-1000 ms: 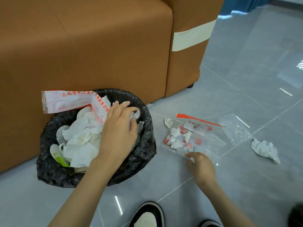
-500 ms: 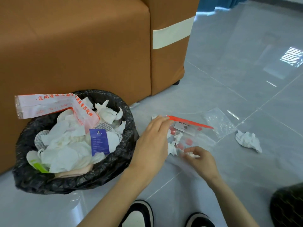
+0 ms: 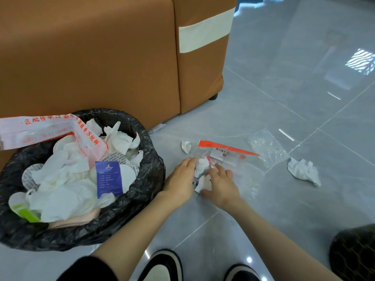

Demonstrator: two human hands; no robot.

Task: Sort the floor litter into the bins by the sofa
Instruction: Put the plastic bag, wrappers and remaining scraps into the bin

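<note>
**Litter scraps gathered between both hands beside the bin**

Litter is what I am working on: a small heap of white paper scraps (image 3: 199, 175) with a few red bits lies on the clear zip bag (image 3: 229, 159) with the orange strip, on the floor just right of the black-lined bin (image 3: 142, 191). My left hand (image 3: 179, 179) and right hand (image 3: 222, 185) are cupped on either side of the heap, fingers curled inward and touching the scraps; I judge them to be scooping, not yet holding a firm pinch.

What could go wrong: the pieces are small and loose, so lifting them in a slack cup may spill some back onto the slippery bag or the tiles. The bag itself might drag along with the hands. The bin looks nearly full of tissues, with a red-printed wrapper (image 3: 40, 128) hanging over its rim, so anything dropped on top could roll off.

More litter waits farther out: a little tissue wad (image 3: 186, 147) by the bag, a crumpled tissue (image 3: 304, 172) to the right, and a second clear bag (image 3: 267, 148).

The floor (image 3: 304, 78) is glossy grey tile with reflections. A brown sofa (image 3: 101, 57) stands behind the bin, and a dark mesh bin (image 3: 355, 252) shows at the lower right edge.
</note>
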